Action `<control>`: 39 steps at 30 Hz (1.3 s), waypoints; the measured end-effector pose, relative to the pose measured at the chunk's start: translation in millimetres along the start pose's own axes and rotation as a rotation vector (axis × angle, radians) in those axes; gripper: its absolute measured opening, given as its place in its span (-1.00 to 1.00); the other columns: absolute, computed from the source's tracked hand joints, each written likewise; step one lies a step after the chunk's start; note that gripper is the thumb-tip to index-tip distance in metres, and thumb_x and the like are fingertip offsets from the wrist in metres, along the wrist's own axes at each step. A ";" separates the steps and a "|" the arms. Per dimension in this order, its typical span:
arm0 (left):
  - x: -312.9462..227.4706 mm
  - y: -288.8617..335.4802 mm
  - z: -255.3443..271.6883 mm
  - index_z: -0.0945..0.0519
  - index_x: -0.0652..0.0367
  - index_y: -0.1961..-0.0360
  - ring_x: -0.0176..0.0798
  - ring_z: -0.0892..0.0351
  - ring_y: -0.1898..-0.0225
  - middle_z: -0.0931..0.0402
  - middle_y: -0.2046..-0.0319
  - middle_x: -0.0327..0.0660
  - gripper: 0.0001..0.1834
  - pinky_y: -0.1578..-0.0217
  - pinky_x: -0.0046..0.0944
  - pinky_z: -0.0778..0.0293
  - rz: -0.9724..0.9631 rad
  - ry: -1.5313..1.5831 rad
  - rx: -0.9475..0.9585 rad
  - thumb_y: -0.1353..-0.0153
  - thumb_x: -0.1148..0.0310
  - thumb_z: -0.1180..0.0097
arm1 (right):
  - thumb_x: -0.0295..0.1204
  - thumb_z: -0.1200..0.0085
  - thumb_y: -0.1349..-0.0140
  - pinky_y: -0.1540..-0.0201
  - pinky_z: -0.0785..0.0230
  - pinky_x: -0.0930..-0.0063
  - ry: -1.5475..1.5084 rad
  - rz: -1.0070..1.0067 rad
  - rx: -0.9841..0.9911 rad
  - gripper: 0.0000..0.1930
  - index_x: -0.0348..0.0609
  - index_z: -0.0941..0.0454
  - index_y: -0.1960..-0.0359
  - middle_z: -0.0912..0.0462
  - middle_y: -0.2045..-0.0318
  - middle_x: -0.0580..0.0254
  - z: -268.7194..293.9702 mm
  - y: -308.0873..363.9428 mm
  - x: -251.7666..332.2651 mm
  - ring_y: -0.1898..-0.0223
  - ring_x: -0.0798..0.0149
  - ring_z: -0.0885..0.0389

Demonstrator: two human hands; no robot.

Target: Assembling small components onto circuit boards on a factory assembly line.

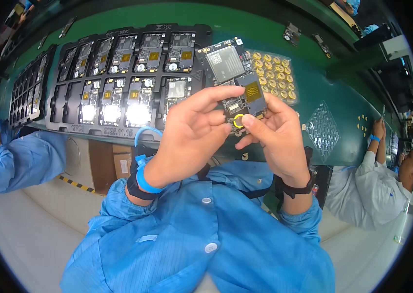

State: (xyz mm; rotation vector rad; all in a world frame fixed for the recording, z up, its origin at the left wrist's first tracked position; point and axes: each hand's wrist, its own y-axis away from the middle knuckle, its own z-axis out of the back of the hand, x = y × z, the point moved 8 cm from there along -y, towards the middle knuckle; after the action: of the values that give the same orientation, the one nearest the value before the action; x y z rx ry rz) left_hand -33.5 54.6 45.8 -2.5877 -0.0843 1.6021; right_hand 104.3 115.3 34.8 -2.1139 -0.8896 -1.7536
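narrow tray [33,117]: packed with boards, just left of the big black tray.
big black tray [70,128]: your landmark, small boards sitting in two rows.
left hand [194,129]: in front of the big tray's right end, forefinger reaching onto the board, thumb beside the ring; you may be pinching, i can't tell.
circuit board [231,68]: up in your hands, tilted, just right of the big tray.
yellow ring [238,121]: at the board's lower end, right of the big tray.
right hand [282,134]: right of the big tray, you're gripping that board, thumb in front.
clear tray [288,101]: gold discs [271,82] in rows, farther right of the big tray.
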 end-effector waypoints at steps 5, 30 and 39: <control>0.8 5.4 1.6 -0.31 0.48 -0.43 -0.14 -0.60 -0.25 -0.44 -0.31 0.08 -0.36 -0.21 -0.26 -0.55 -0.051 0.035 -0.018 -0.29 0.84 0.04 | -0.59 -0.21 -0.41 0.24 -0.73 0.51 -0.005 -0.010 0.015 -0.52 -0.41 -0.43 -0.32 -0.70 -0.01 0.13 -7.9 0.6 0.9 0.06 0.40 -0.71; 11.2 -1.5 2.7 -0.37 0.38 -0.44 -0.40 -0.64 -0.01 -0.54 -0.14 -0.12 -0.42 -0.01 -0.33 -0.63 -0.019 -0.142 -0.105 -0.39 0.75 0.00 | -0.50 -0.19 -0.46 0.28 -0.60 0.54 0.152 0.072 -0.002 -0.72 -0.39 -0.62 -0.12 -0.70 0.18 0.26 17.8 -11.4 7.2 0.24 0.49 -0.66; 3.8 -21.3 14.5 -0.14 0.17 -0.62 -0.03 -0.50 -0.37 -0.12 -0.56 0.08 -0.18 -0.13 -0.24 -0.62 0.013 -0.212 -0.123 -0.37 0.72 -0.09 | -0.49 -0.29 -0.40 0.13 -0.69 0.53 0.287 0.138 -0.274 -0.85 -0.35 -0.69 0.13 -0.72 0.23 0.24 165.9 -222.8 67.8 0.26 0.44 -0.70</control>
State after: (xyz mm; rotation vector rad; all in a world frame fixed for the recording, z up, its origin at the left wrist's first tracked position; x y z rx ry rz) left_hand -44.8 76.8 38.3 -2.4985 -0.1873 1.9293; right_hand 109.6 400.8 18.3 -1.9469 -0.4388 -2.1322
